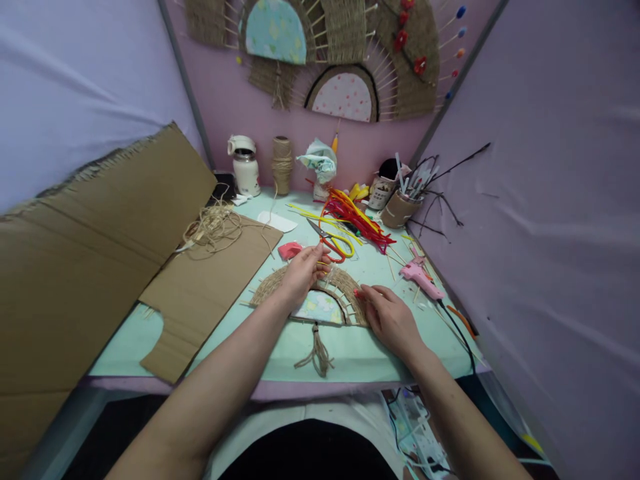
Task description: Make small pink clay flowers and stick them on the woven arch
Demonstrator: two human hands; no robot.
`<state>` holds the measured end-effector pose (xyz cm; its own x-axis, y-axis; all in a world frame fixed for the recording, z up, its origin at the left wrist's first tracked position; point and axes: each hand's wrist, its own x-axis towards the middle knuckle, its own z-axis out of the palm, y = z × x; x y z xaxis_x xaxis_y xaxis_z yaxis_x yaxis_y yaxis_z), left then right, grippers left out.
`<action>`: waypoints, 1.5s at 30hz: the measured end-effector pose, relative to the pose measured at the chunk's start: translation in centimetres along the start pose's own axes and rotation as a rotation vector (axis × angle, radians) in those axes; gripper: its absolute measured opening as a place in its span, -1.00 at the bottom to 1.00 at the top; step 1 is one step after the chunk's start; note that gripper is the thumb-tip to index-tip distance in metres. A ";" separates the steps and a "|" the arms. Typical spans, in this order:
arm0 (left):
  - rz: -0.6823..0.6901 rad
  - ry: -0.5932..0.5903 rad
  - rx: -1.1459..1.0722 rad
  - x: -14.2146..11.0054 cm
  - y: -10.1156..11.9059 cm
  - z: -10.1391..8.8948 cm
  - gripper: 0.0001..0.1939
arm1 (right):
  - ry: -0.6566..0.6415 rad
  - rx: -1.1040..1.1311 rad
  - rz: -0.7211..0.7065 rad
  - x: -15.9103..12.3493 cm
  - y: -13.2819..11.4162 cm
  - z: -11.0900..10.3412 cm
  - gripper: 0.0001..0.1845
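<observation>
left hand point(303, 272): over woven half-disc point(323, 307) | right hand point(391, 317): at its right edge

The tablecloth point(275, 357) before me is mint green, the twine-woven fan point(346, 283) tan, its half-moon fabric point(320, 307) pale blue blotched with yellow. I see a pink glue gun point(421, 279); scissors point(327, 235) with 1 yellow handle and 1 orange-red; pipe cleaners point(357, 217) in red, orange, yellow; a white half-moon wall panel point(344, 98) dotted pink.
</observation>
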<state>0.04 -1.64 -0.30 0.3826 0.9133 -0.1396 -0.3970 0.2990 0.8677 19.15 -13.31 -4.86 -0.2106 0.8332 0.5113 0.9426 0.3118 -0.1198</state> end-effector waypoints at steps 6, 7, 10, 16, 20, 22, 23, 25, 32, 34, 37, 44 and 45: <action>0.003 0.004 0.006 0.0 0.1 0.1 -0.59 | -0.050 0.038 0.029 -0.4 0.0 0.0 -0.61; 0.006 0.002 0.007 0.0 0.1 0.1 -0.59 | -0.033 0.054 0.038 -0.5 0.0 0.0 -0.60; 0.004 0.003 0.007 0.0 0.0 0.1 -0.57 | 0.004 0.088 0.054 -0.5 -0.1 -0.1 -0.60; 0.007 -0.010 0.011 0.2 -0.2 -0.2 -0.55 | -0.039 0.098 0.060 -0.2 -0.3 -0.1 -0.65; 0.000 0.005 0.010 0.2 -0.1 -0.1 -0.56 | -0.018 0.131 0.061 -0.5 -0.2 0.1 -0.64; 0.005 0.007 0.012 0.2 -0.1 -0.1 -0.56 | -0.023 0.150 0.063 -0.4 -0.1 -0.1 -0.65; 0.016 0.012 0.014 0.3 -0.1 -0.1 -0.56 | -0.007 0.161 0.068 -0.3 -0.1 -0.4 -0.65; 0.052 0.033 0.029 0.4 -0.1 -0.3 -0.57 | 0.096 0.189 0.090 0.5 0.1 -1.5 -0.63; 0.269 0.181 0.077 1.2 0.2 -1.2 -0.68 | 0.496 0.478 0.179 9.2 0.9 -5.8 -0.65; 0.290 0.201 0.048 1.4 0.4 -1.5 -0.69 | 0.527 0.611 0.197 12.2 1.7 -4.8 -0.67; 0.301 0.222 0.034 1.5 0.6 -1.8 -0.70 | 0.494 0.810 0.280 14.9 3.7 -1.4 -0.69; 0.597 0.254 0.718 1.7 0.7 -2.8 -0.81 | 0.210 0.603 0.396 13.3 5.7 4.0 -0.79; 0.639 0.229 0.882 1.7 0.6 -3.0 -0.77 | 0.165 0.545 0.375 13.0 5.6 4.1 -0.80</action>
<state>-2.03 0.90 -1.40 0.1209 0.8856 0.4485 0.3011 -0.4633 0.8335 20.65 1.15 -2.33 0.1882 0.8626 0.4695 0.6700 0.2368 -0.7036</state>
